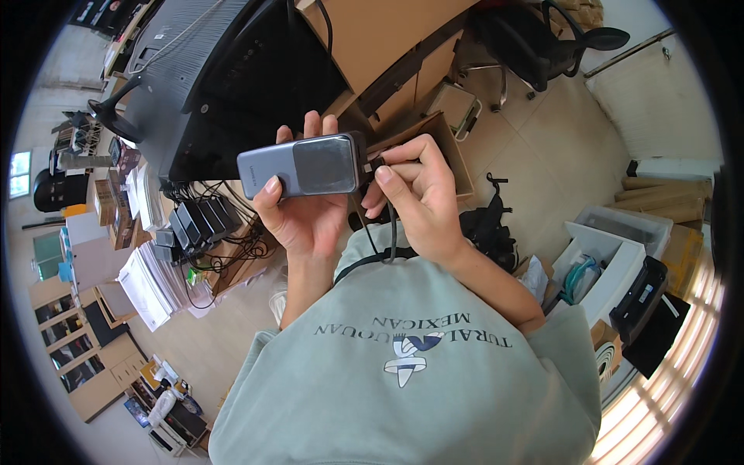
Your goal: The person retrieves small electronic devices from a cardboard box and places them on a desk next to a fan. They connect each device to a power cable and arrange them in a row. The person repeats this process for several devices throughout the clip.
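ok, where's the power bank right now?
Head view, upper centre: the grey power bank lies sideways in the left hand, while the right hand pinches a black cable at its right end, above the green sweatshirt.

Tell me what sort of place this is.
Probably an office or storeroom used for electronics work. A dark monitor stands on a desk beside a row of black power adapters, cardboard boxes sit on the tiled floor, and an office chair stands behind. The hands hold a grey power bank.
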{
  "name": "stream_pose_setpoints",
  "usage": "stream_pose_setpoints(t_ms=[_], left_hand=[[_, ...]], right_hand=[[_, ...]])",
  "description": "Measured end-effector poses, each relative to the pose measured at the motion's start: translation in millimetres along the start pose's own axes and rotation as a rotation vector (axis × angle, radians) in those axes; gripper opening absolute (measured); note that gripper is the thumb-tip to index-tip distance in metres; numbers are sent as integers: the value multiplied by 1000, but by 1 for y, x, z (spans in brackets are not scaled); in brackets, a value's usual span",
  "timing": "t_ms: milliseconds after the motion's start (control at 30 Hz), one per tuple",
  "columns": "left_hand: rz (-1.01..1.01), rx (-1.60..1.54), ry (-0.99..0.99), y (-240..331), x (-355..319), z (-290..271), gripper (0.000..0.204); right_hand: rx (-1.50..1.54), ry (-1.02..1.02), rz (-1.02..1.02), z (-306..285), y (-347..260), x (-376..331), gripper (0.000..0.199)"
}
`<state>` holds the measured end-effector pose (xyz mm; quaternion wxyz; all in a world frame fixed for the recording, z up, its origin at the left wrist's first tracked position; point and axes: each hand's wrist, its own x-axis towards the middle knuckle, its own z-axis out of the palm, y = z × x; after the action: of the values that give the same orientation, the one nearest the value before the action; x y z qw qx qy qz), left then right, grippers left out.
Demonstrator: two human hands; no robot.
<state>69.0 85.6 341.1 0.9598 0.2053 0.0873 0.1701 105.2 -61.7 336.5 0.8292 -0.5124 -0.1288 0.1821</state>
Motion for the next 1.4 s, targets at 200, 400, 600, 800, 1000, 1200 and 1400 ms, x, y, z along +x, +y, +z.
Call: stream_pose_setpoints(t_ms=[200, 400, 600, 800, 1000, 1200, 1400], left_hand=[[57, 83, -30, -5, 0, 6, 62], [74, 85, -52, -2, -8, 3, 62], [66, -358, 52, 36, -30, -7, 79], [106, -589, 1, 90, -67, -32, 68], [77, -619, -45, 147, -71, -66, 65], [91, -568, -79, 208, -76, -106, 65], [144, -567, -92, 260, -76, -129, 68]], right_hand=[[66, 39, -54, 2, 8, 6, 14], [8, -5, -85, 15, 16, 9, 16], [235, -403, 53, 54, 9, 7, 20], [41, -481, 29, 90, 17, 12, 20], [-98, -557, -1, 148, 42, 9, 20], [-146, -609, 24, 219, 75, 7, 19], [-195, -659, 53, 268, 100, 11, 18]])
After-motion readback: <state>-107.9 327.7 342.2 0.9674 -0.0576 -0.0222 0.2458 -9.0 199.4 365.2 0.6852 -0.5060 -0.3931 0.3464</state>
